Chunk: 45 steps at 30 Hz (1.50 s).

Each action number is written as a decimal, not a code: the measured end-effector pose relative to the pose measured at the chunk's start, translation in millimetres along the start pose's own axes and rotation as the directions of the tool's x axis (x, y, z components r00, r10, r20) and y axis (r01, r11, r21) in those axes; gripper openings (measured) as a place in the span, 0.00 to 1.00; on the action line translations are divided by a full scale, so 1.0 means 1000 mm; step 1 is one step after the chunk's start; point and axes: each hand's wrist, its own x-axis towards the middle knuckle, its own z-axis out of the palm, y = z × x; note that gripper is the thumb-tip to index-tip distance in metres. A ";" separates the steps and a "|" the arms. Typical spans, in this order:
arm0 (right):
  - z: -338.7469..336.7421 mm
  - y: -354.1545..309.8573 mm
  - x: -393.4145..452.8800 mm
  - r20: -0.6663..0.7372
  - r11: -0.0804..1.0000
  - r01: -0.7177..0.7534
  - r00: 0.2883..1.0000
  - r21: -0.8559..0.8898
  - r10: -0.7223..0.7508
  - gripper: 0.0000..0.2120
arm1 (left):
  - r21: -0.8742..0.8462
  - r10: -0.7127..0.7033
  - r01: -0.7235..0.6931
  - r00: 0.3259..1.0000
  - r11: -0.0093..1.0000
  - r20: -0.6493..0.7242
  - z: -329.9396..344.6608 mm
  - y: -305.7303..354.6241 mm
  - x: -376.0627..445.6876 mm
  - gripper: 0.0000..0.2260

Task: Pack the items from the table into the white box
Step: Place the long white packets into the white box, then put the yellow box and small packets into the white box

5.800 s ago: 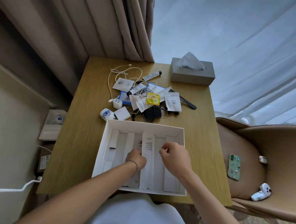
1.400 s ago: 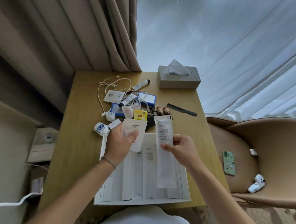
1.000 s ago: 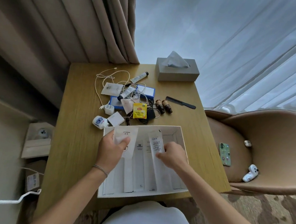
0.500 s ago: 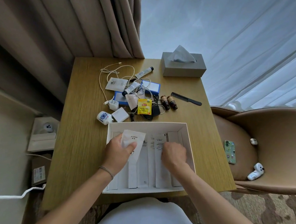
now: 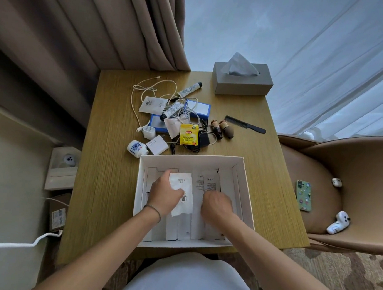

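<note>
White cardboard fills the middle of my view: the white box [image 5: 246, 194] sits on the wooden table [image 5: 106, 184] at the near edge, and both of my hands are down inside it. My left hand [image 5: 163, 196] pinches a flat white sachet [image 5: 182, 195], thumb on top of it and fingers beneath, holding it over the long white packets [image 5: 197, 213] that lie side by side along the box floor. My right hand [image 5: 215, 205] is just beside it, knuckles up and fingers curled down onto one of those packets; I cannot tell whether it is gripping or only pressing. A thin bracelet [image 5: 154, 210] circles my left wrist.

Beyond my fingertips, past the far wall of the box, the unpacked things lie in a loose heap. Nearest my left hand are a small blue-and-white ceramic piece [image 5: 137, 148] and a white charger block [image 5: 157, 144], touching each other. Straight ahead of my hands are a yellow tea bag packet [image 5: 188, 134] resting on a black adapter [image 5: 204, 140], and just to the right of those, two small brown bottles [image 5: 222, 129] lying on their sides. Further out are a tangled white cable [image 5: 144, 89], two white tubes [image 5: 190, 90], a blue-edged box [image 5: 198, 109] and another sachet [image 5: 153, 105]. A black comb [image 5: 244, 124] lies apart, ahead of my right hand, and a grey tissue box [image 5: 242, 82] stands at the far edge.

Off to the right of my right arm, a tan chair [image 5: 353, 178] holds a green phone [image 5: 303, 195].
</note>
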 end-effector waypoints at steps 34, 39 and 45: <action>-0.144 0.014 0.036 -0.496 0.870 0.324 0.861 0.371 -0.110 0.08 | 0.343 0.519 -0.453 0.845 0.823 -0.130 -0.029 0.060 0.004 0.13; -0.160 0.000 0.082 -0.418 0.901 0.283 0.899 0.329 -0.130 0.12 | 0.346 0.521 -0.454 0.843 0.821 -0.130 -0.052 0.065 0.026 0.14; -0.154 -0.016 0.136 -0.288 0.956 0.245 0.938 0.162 -0.191 0.22 | 0.361 0.474 -0.406 0.872 0.840 -0.122 -0.064 0.059 0.041 0.13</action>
